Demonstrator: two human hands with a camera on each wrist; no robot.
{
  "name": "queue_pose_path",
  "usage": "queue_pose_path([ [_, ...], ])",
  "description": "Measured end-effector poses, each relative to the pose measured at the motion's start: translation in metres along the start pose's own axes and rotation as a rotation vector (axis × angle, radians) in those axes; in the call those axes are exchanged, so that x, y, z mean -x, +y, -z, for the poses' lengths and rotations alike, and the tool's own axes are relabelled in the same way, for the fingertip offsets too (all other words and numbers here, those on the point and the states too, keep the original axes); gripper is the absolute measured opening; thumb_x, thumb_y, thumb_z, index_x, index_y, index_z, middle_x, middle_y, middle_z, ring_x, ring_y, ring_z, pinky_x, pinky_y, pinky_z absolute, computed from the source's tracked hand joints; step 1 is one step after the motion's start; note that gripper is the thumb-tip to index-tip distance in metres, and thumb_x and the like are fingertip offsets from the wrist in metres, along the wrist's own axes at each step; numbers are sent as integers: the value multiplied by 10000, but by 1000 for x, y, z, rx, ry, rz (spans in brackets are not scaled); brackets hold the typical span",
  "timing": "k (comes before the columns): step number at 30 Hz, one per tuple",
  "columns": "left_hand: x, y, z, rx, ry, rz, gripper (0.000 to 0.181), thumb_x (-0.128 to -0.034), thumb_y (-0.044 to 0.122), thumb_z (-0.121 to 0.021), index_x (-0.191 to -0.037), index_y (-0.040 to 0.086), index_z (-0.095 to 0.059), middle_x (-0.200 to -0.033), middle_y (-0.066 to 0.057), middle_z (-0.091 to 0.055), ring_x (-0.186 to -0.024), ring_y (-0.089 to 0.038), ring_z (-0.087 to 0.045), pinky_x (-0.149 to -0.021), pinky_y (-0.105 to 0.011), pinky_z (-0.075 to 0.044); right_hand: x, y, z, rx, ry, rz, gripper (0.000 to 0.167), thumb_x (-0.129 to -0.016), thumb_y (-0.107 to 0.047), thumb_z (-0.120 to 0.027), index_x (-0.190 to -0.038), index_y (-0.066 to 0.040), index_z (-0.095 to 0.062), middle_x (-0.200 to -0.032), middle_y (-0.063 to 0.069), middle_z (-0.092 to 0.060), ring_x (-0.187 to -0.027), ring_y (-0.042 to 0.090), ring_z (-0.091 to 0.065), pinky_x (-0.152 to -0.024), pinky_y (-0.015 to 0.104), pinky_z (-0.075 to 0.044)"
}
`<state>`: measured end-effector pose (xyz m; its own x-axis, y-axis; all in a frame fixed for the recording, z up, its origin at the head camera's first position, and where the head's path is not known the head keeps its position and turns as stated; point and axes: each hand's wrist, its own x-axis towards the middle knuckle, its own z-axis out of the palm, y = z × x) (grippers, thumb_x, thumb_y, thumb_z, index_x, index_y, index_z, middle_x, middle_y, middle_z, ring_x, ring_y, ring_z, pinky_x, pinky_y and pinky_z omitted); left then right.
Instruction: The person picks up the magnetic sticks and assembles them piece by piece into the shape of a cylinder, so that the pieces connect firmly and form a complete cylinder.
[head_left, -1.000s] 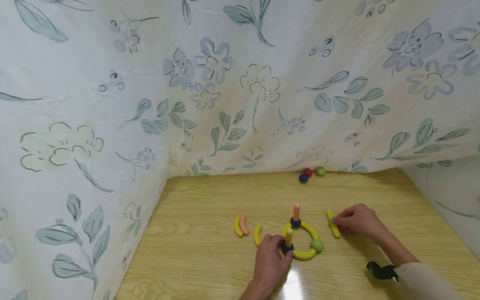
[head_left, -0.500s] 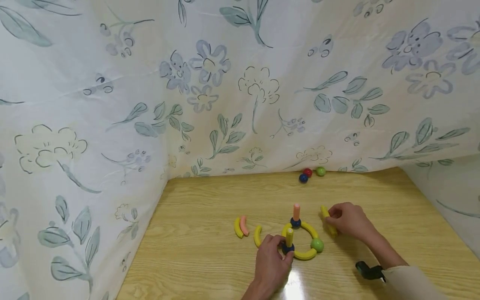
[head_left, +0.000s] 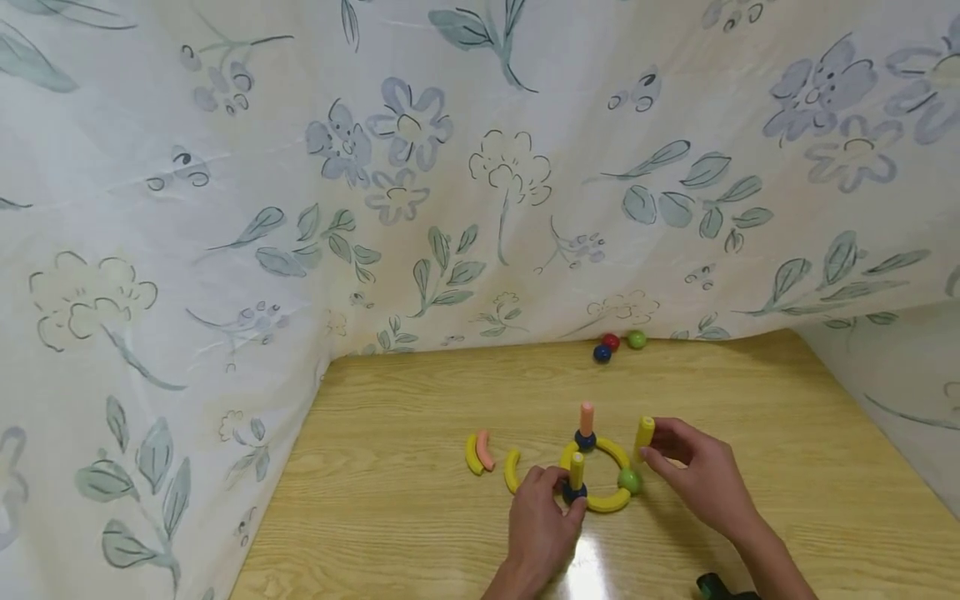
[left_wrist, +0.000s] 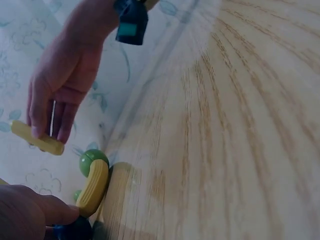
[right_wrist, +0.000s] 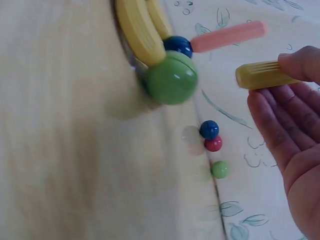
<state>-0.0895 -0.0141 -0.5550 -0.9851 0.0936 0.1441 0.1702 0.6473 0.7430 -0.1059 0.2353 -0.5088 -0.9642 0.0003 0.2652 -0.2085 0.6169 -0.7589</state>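
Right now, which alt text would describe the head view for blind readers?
A right hand holds a yellow rod beside a ring of curved yellow pieces and balls. The left hand holds the ring's near blue ball, which bears a second yellow rod; a pink rod stands on the far blue ball.

Three blue balls [head_left: 585,439], two green balls [head_left: 637,338] and one red ball [head_left: 611,342] make six: three in the ring [head_left: 613,452], three at 12 o'clock from it. The straight pieces number three, two yellow sticks [head_left: 644,435] and one pink stick [head_left: 587,419]. Six bent pieces show, five yellow curves [head_left: 609,501] and one pink curve [head_left: 485,450]: three in the ring, three at 9 o'clock from it.
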Motion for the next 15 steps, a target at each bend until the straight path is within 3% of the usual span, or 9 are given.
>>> queue_pose_path([
  [7, -1, -1, -2, -7, 6, 0, 292, -881, 215, -909, -1135, 142, -786, -972, 50, -655, -699, 52, -483, -645, -180, -463, 16, 4, -14, -57, 56, 45, 286, -952, -79, -860, -1224, -70, -775, -1105, 44, -819, -985, -44, -721, -816, 153, -614],
  [15, 0, -1, -1, -6, 6, 2, 291, -880, 212, -912, -1134, 145, -785, -973, 48, -656, -700, 53, -485, -640, -179, -461, 25, 10, -24, -67, 67, 72, 277, -914, -22, -877, -1171, -81, -791, -1086, 29, -827, -966, -34, -731, -815, 164, -619],
])
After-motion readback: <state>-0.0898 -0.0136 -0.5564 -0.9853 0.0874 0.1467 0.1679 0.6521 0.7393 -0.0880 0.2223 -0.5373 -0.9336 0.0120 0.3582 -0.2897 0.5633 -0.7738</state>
